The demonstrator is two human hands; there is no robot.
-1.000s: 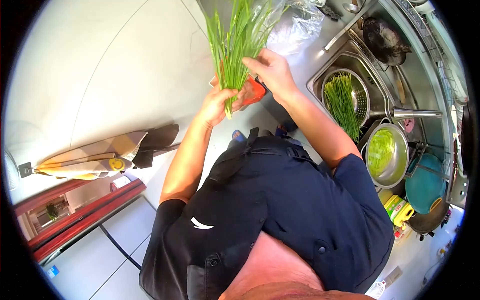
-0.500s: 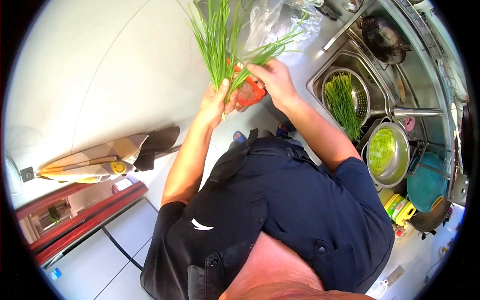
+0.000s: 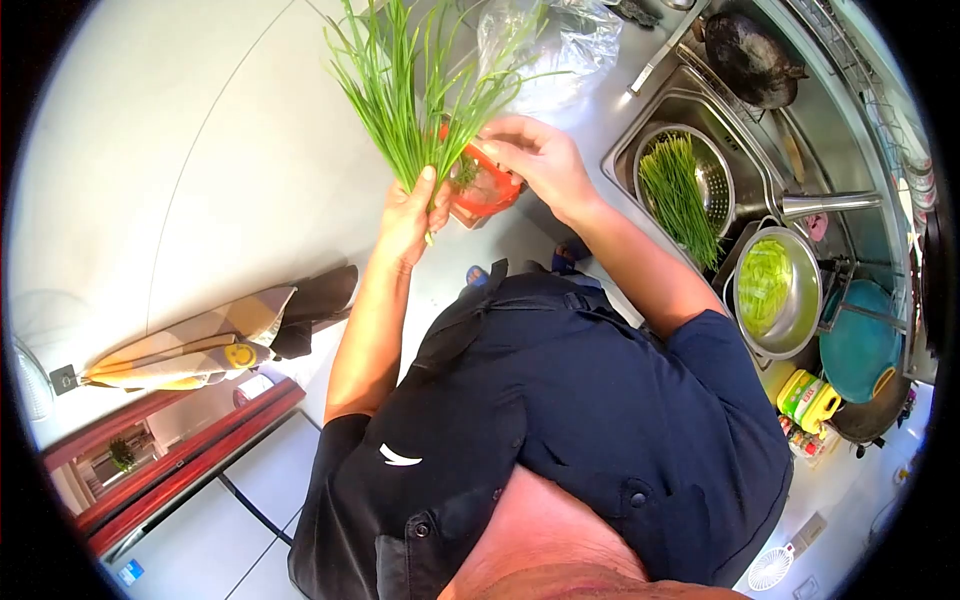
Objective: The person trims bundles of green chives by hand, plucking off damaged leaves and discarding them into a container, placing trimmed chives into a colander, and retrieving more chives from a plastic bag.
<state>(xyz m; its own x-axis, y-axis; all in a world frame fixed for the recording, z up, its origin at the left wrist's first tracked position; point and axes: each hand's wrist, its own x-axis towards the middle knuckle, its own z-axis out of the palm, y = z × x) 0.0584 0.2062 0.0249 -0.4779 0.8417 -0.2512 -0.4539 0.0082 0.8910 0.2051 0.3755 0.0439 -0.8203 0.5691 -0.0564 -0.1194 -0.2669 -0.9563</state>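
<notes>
My left hand [image 3: 408, 215] is closed round the lower ends of a bunch of garlic chives [image 3: 400, 110], whose long green leaves fan upward. My right hand [image 3: 543, 165] is beside the bunch, its thumb and fingers bent together near the leaves. What sits between those fingertips is hidden or too small to make out. Below both hands stands a bin lined with a red plastic bag [image 3: 500, 198], with some green and brown scraps inside.
In the sink [image 3: 618, 165] on the right, a metal colander [image 3: 722, 185] holds more garlic chives [image 3: 680, 195]. A steel pot [image 3: 800, 320] with pale green leaves is next to it. A clear plastic bag [image 3: 550, 50], a dark wok [image 3: 750, 60] and a yellow bottle [image 3: 810, 400] are also around.
My left hand and the chives have moved slightly left. The leaves that lay by my right fingers have swung back toward the bunch, and more of the red-lined bin shows.
</notes>
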